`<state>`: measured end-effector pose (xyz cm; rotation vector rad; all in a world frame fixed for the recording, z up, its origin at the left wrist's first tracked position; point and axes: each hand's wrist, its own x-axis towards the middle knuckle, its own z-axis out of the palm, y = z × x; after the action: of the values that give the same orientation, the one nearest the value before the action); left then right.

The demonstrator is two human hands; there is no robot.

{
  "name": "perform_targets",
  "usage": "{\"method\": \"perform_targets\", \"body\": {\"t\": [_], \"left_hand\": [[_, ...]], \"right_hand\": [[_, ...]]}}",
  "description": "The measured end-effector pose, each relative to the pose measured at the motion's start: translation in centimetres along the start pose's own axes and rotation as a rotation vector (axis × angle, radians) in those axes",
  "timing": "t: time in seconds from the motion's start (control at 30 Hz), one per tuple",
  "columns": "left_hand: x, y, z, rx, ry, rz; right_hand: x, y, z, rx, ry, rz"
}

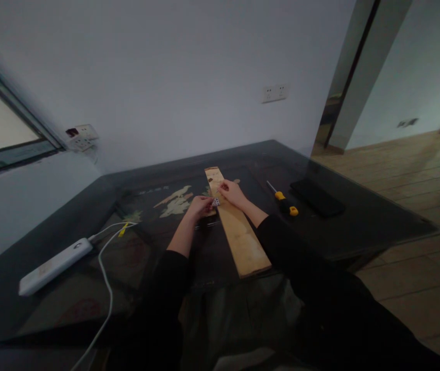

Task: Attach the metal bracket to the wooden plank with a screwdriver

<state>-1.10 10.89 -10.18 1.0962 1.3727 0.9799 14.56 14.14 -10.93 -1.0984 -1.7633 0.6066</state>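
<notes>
A long light wooden board (239, 232) lies on the dark glass table (359, 226), running away from me. My left hand (199, 207) rests at the board's left edge, fingers pinched around a small pale metallic piece (216, 202). My right hand (232, 192) sits on top of the board just beyond it, fingertips touching the same small piece. What the piece is cannot be made out. Both arms wear black sleeves.
A screwdriver with a yellow-and-black handle (284, 201) lies right of the board. A black flat object (317, 197) lies further right. A white power bank (55, 265) with a white cable (106, 278) sits at the left. Wall sockets (275, 93) are behind.
</notes>
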Motion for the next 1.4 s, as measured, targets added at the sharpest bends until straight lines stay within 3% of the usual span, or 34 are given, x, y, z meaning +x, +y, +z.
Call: {"method": "perform_targets", "body": {"t": [0.2,0.53,0.77,1.07,1.4], "left_hand": [[-0.8,0.5,1.0,0.201,-0.02,-0.04],[-1.3,0.5,1.6,0.46,0.126,0.091],[-0.9,0.1,1.1,0.136,0.013,0.05],[-1.6,0.5,1.2,-0.079,-0.046,-0.015],[-1.5,0.3,1.1,-0.046,-0.016,-0.008]], "right_hand": [[-0.2,0.0,0.2,0.092,0.048,0.105],[-0.4,-0.8,0.1,0.256,0.047,0.206],[-0.2,-0.5,0.3,0.276,0.051,0.211],[-0.1,0.1,0.6,0.176,0.031,0.15],[-0.5,-1.1,0.2,-0.157,-0.067,0.066]]}}
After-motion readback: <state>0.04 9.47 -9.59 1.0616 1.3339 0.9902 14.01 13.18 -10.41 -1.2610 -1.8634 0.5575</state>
